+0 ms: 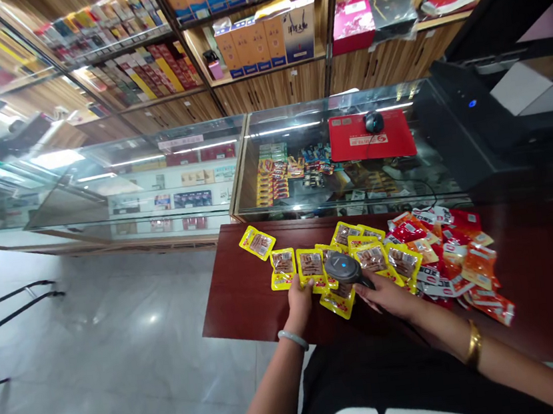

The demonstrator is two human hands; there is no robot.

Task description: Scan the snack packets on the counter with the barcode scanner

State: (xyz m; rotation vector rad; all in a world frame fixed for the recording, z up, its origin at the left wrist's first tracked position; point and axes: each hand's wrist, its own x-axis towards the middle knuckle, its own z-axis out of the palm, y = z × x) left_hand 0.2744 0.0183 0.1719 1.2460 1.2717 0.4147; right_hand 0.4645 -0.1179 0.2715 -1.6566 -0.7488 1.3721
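left hand [300,303]: at the lower middle of the frame, thumb over the lower left corner of a yellow packet [310,262]; the other fingers are mostly hidden, so cannot tell whether they are pinched on it. the packet lies just above the hand in the frame, its barcode label facing up.

right hand [378,294]: to the right of the left one, clamped around the handle of a black scanner [343,268]. the scanner's head points to the left, just right of the yellow packet, with a blue light on top.

a second packet [283,268] lies just left of the first, above the left hand; another packet [258,243] lies apart, at the upper left of the brown counter [241,305]. more yellow packets [370,256] overlap around and behind the scanner, one partly beneath it toward the bottom. a heap of red and orange packets [450,246] sits beyond the right hand, at the right of the frame.

above the counter in the frame: a glass case [246,170], with a red mouse pad [349,141] and a black mouse [373,122] on its top.
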